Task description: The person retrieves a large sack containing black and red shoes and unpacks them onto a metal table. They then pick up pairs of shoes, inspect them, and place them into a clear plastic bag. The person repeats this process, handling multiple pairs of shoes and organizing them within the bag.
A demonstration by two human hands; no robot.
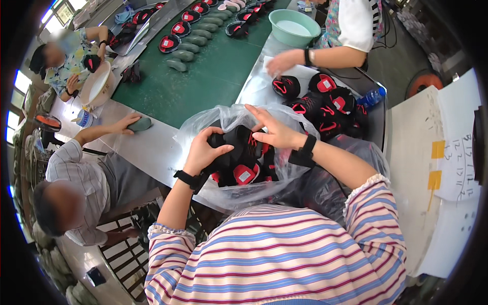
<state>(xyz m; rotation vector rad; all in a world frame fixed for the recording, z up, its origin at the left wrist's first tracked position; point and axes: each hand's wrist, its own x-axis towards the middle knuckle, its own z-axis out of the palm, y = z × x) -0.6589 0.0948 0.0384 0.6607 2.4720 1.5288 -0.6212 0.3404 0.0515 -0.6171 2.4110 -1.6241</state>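
A clear plastic bag (195, 119) stands open before me, filled with black shoe uppers (245, 174) that have red linings and white labels. My left hand (205, 151) curls its fingers and thumb around a black shoe upper (231, 142) at the top of the bag. On the other side my right hand (277, 131) has its fingers spread; its index finger reaches over the bag's edge, and the thumb is close to the black upper with red laces (252, 144). Whether the right fingertips touch it I cannot tell.
More black uppers (330, 109) lie piled on the metal table at right, by a blue-capped bottle (372, 97). Green shoe lasts (189, 47) line the green surface. A green basin (295, 28) stands far right. Co-workers sit left; another person's hand (283, 62) reaches over the pile.
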